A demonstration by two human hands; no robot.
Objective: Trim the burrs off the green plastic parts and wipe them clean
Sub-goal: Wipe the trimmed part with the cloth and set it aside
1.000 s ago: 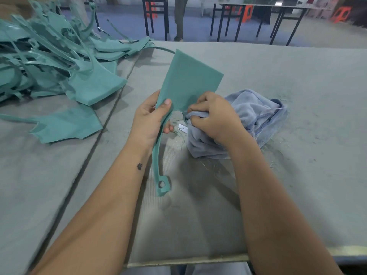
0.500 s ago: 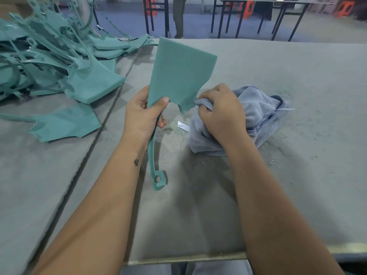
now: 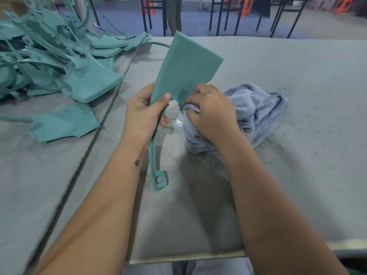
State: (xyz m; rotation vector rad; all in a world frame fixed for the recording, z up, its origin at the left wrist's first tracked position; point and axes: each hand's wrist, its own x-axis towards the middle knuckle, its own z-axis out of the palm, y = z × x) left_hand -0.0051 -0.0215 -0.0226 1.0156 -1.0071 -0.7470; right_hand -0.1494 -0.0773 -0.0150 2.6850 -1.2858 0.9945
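A wide grey surface [image 3: 297,116] fills the view, dusted with fine green shavings, and beyond its far edge stand dark-legged tables [image 3: 278,16] and orange stools [image 3: 343,4] on a workshop floor. Front and centre, the left hand [image 3: 143,116] holds a green plastic part [image 3: 186,70] nearly upright, thumb curled across the near face at the waist where the broad flat blade narrows, fingers wrapped behind. The part's thin handle runs down past the wrist and ends in a small ring [image 3: 158,180] that sits low over the surface. Just to the right, touching the blade's lower corner, the right hand [image 3: 210,114] is closed round a bunched blue cloth [image 3: 258,112], pressing a fold of it against the part's edge; the rest of the cloth lies heaped on the surface behind the knuckles. Between the two hands, a small pale scrap [image 3: 179,122] lies flat, too small to make out. Off to the left, a tangled pile of green parts [image 3: 49,62] is stacked up, with one more part [image 3: 63,124] lying flat just beside it. No label or lettering can be read anywhere.
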